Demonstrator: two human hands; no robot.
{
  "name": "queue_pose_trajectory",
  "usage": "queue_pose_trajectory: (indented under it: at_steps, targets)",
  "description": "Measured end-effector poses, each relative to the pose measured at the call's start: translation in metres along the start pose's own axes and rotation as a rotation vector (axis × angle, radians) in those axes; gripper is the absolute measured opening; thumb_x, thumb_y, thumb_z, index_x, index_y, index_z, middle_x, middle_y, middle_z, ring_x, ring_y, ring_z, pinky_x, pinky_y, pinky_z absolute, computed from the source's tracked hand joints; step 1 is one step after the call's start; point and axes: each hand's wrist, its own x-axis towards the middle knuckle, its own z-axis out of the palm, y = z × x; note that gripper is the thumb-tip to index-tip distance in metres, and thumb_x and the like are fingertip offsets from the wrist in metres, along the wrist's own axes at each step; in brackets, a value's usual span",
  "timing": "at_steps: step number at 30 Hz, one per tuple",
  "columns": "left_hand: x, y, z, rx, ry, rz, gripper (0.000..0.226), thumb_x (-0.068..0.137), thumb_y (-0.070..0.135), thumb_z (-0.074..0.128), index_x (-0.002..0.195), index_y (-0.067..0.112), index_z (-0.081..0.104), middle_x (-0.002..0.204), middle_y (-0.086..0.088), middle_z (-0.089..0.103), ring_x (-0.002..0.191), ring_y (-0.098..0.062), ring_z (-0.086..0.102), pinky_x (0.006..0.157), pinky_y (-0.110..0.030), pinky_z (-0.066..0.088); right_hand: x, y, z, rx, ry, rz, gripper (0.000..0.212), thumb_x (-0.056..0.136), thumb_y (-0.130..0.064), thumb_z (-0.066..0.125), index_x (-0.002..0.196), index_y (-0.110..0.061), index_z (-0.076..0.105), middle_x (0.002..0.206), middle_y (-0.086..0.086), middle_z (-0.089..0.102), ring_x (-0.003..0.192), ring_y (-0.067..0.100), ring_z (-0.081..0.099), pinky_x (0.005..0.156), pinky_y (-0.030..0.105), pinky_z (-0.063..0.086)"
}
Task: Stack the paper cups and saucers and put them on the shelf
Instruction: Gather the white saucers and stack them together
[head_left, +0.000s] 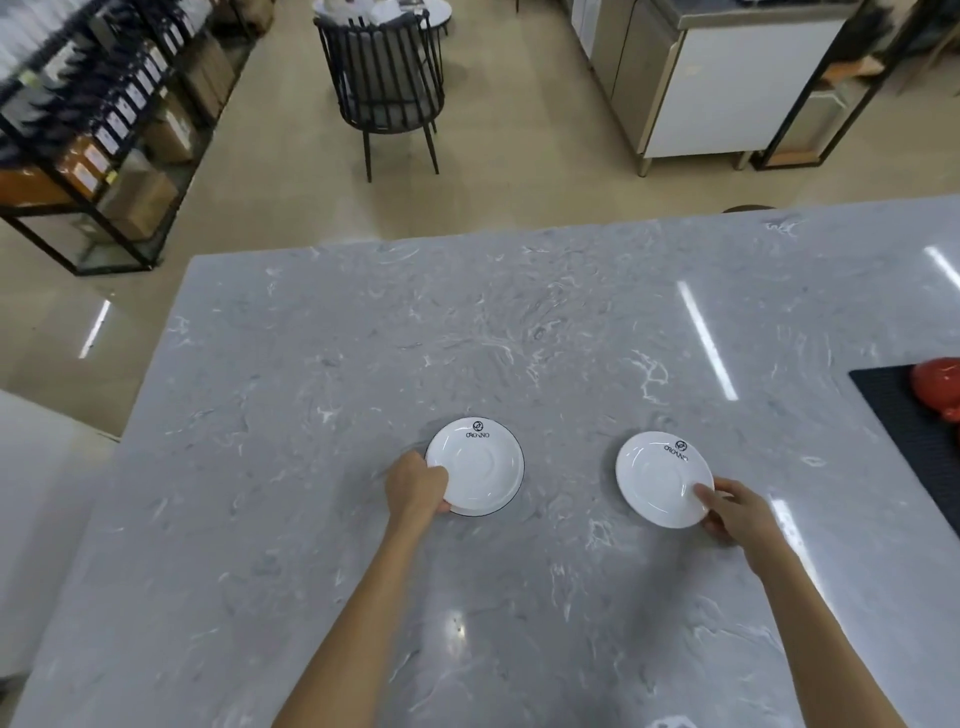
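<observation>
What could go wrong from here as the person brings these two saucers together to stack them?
Each hand, left hand and right hand, pinches only a saucer's near rim, so the left saucer or right saucer might tip or slip. Both look glazed; stacking them carelessly over the hard stone counter could chip them.

Left grip (418, 486) pinching a rim, right grip (737, 512) likewise, apparently, forearms extended

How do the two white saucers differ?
The left saucer has a thin dark rim line; the right saucer looks plain white at its edge. The left hand grips the left one at its near-left edge, the right hand grips the right one at its near-right edge. Both carry the same dark logo.
</observation>
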Motion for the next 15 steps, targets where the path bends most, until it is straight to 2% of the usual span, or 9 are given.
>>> queue_pose_trajectory:
  at_steps: [2, 5, 7, 9, 11, 13, 15]
  targets:
    - [-0.002, 0.008, -0.002, 0.095, -0.024, 0.015, 0.017, 0.076, 0.0, 0.049, 0.084, 0.006, 0.063, 0.05, -0.002, 0.057, 0.042, -0.021, 0.061, 0.029, -0.014, 0.034, 0.0, -0.002, -0.002, -0.018, -0.028, 0.009, 0.028, 0.09, -0.013, 0.066, 0.116, -0.002, 0.064, 0.072, 0.014, 0.056, 0.052, 0.023, 0.047, 0.047, 0.022, 0.042]
    - [-0.004, 0.015, -0.004, 0.172, -0.061, 0.008, 0.01, 0.076, 0.003, 0.05, 0.078, 0.008, 0.058, 0.052, -0.005, 0.059, 0.044, -0.03, 0.067, 0.028, -0.02, 0.04, 0.0, -0.006, -0.006, -0.035, -0.07, 0.011, 0.027, 0.09, -0.012, 0.066, 0.115, -0.003, 0.064, 0.074, 0.014, 0.056, 0.053, 0.022, 0.047, 0.036, 0.017, 0.043]
    - [-0.003, 0.016, -0.005, 0.203, -0.07, 0.004, 0.011, 0.075, 0.005, 0.05, 0.082, 0.007, 0.058, 0.054, -0.006, 0.058, 0.032, -0.024, 0.059, 0.024, -0.018, 0.036, -0.001, -0.007, -0.007, -0.045, -0.081, 0.01, 0.026, 0.09, -0.012, 0.066, 0.114, -0.003, 0.064, 0.075, 0.015, 0.056, 0.053, 0.022, 0.046, 0.038, 0.019, 0.042]
    - [-0.003, 0.016, -0.005, 0.256, -0.084, -0.005, 0.014, 0.075, 0.007, 0.05, 0.085, 0.007, 0.06, 0.053, -0.006, 0.057, 0.027, -0.02, 0.054, 0.026, -0.019, 0.038, -0.001, -0.006, -0.006, -0.063, -0.071, 0.012, 0.025, 0.089, -0.013, 0.066, 0.113, -0.003, 0.065, 0.071, 0.014, 0.055, 0.052, 0.023, 0.046, 0.038, 0.019, 0.04]
    - [-0.002, 0.016, -0.004, 0.318, -0.1, -0.018, 0.023, 0.074, 0.01, 0.049, 0.092, 0.007, 0.063, 0.056, -0.007, 0.06, 0.029, -0.022, 0.057, 0.034, -0.021, 0.044, 0.0, -0.003, -0.005, -0.072, -0.036, 0.01, 0.025, 0.089, -0.013, 0.066, 0.111, -0.001, 0.065, 0.066, 0.014, 0.055, 0.049, 0.022, 0.045, 0.036, 0.018, 0.037]
    - [0.0, 0.014, -0.002, 0.357, -0.105, -0.02, 0.034, 0.076, 0.012, 0.05, 0.106, 0.007, 0.064, 0.075, -0.01, 0.071, 0.052, -0.029, 0.07, 0.051, -0.027, 0.056, 0.001, 0.0, -0.002, -0.066, 0.01, 0.002, 0.024, 0.089, -0.012, 0.066, 0.108, 0.002, 0.066, 0.064, 0.015, 0.055, 0.048, 0.022, 0.045, 0.042, 0.021, 0.037]
    - [0.004, 0.01, 0.001, 0.396, -0.088, -0.01, 0.041, 0.078, 0.015, 0.052, 0.118, 0.01, 0.062, 0.105, -0.011, 0.073, 0.089, -0.033, 0.074, 0.076, -0.032, 0.058, -0.001, 0.0, 0.003, -0.048, 0.037, -0.007, 0.023, 0.089, -0.011, 0.065, 0.107, 0.005, 0.066, 0.064, 0.015, 0.057, 0.049, 0.023, 0.047, 0.047, 0.025, 0.037]
